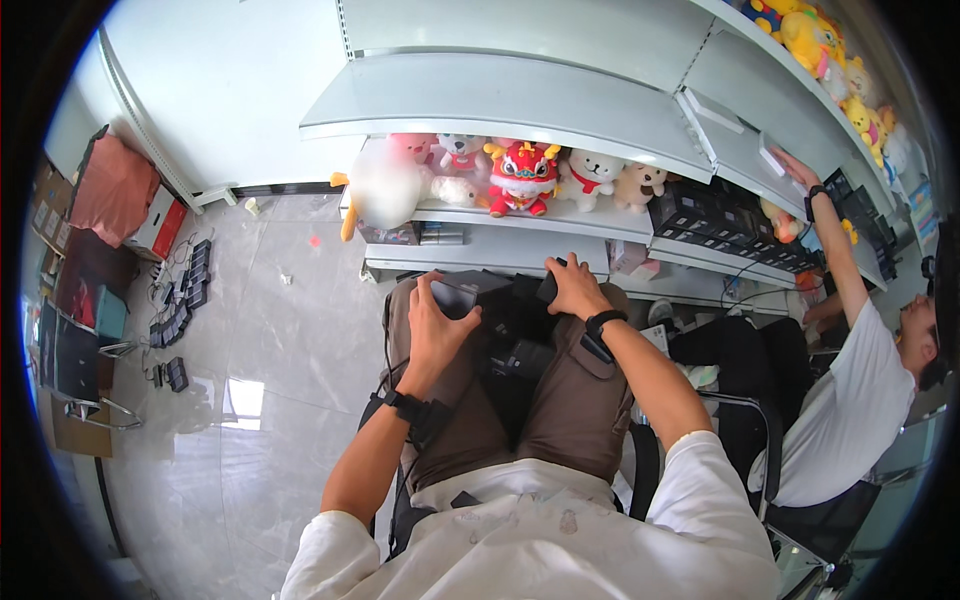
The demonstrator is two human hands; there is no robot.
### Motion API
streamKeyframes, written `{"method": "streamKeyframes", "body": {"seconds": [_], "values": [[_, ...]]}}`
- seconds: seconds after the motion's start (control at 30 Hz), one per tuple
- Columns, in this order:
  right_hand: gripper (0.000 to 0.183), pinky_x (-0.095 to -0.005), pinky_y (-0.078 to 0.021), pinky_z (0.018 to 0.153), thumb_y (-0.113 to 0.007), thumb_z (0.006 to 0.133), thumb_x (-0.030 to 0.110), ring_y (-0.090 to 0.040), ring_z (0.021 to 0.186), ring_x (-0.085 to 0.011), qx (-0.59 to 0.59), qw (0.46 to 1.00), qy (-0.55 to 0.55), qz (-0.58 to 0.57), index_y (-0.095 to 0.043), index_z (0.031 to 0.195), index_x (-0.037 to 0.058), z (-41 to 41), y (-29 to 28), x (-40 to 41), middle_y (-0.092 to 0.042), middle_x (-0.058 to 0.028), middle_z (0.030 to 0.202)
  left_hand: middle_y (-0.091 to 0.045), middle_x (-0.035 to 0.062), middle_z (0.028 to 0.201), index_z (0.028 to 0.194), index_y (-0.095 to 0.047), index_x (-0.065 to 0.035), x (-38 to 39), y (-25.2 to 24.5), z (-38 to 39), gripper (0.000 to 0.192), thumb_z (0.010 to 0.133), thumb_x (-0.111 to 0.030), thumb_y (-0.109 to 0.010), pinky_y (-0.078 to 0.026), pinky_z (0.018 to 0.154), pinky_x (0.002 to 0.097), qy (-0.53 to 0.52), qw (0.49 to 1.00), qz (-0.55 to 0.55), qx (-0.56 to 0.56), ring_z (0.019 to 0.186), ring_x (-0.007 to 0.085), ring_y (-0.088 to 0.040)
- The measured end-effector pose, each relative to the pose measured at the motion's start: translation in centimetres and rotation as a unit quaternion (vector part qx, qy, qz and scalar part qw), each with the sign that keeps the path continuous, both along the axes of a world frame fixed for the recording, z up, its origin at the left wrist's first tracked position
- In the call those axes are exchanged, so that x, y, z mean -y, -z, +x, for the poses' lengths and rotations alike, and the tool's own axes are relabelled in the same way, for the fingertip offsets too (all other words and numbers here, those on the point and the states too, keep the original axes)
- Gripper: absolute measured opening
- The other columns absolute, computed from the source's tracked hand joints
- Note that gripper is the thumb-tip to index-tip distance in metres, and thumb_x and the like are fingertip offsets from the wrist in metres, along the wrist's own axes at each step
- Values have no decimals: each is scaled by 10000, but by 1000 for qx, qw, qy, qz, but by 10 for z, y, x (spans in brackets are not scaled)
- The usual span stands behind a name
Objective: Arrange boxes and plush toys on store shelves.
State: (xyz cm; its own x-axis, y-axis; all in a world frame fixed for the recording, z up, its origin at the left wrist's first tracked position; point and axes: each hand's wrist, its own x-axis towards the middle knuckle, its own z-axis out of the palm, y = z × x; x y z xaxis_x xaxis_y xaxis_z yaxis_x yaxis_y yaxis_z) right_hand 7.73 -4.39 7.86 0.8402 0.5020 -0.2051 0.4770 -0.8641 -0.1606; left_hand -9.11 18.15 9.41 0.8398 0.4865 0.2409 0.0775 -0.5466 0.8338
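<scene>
Over my left knee, my left hand (433, 334) grips a small dark box-like piece (454, 298), thumb on one side and fingers on the other. My right hand (579, 291) is closed around a small black object (551, 283) above my right thigh; its exact kind is hard to make out. Between and below the hands, several black boxes (517, 356) lie between my legs, partly in shadow. A larger dark box (480, 280) shows just behind the left-hand piece. Both my wrists carry black straps with small devices.
Ahead stands a white metal shelf (495, 90) with plush toys (523, 180) and black cartons (701, 214). A seated person (847, 405) on my right reaches to a shelf. Cabled black devices (180, 300) lie on the tiled floor at left, near a chair (71, 360).
</scene>
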Motion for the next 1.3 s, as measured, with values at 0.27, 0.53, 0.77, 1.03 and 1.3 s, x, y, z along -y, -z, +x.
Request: {"method": "streamKeyframes", "body": {"seconds": [0.27, 0.53, 0.77, 1.03, 1.3], "values": [[819, -436, -500, 857, -893, 581, 365, -599, 1021, -382, -232, 956, -145, 103, -505, 1257, 114, -29, 7, 13, -573, -209, 1151, -622, 144, 1059, 1241, -503, -31, -1, 2, 12, 672, 707, -221, -864, -479, 909, 375, -31, 994, -46, 92, 994, 262, -602], [900, -462, -468, 941, -811, 683, 555, -563, 1130, -441, -278, 957, -77, 41, -425, 1360, 104, -48, -15, 19, -518, -279, 1235, -552, 219, 1205, 1249, -516, -70, 26, 34, 54, 737, 627, -233, -877, -468, 973, 456, 131, 989, 30, -65, 1151, 397, -535], [768, -461, -525, 865, -676, 834, 531, -647, 1051, -367, -332, 939, -90, 7, -465, 1429, 95, -52, 35, 15, -599, -202, 1292, -520, 320, 1293, 1479, -404, -110, 42, 104, 84, 911, 781, -603, -718, -491, 964, 544, 328, 851, 278, -302, 1142, 522, -560], [573, -346, -563, 713, -669, 898, 430, -698, 851, -242, -358, 915, -163, 97, -569, 1355, 99, 8, 3, -5, -714, -151, 1019, -681, 230, 1172, 1119, -726, -159, 7, 94, 130, 481, 851, -538, -599, -518, 943, 511, 415, 775, 210, -427, 1101, 388, -656], [725, -388, -514, 764, -772, 787, 122, -623, 809, -243, 147, 829, 164, 514, -420, 1413, 27, 109, 50, -48, -621, -141, 990, -652, 183, 993, 1109, -579, -12, -1, 65, 229, 267, 874, -112, -659, -541, 727, 424, 41, 993, 45, 102, 895, 328, -648]]}}
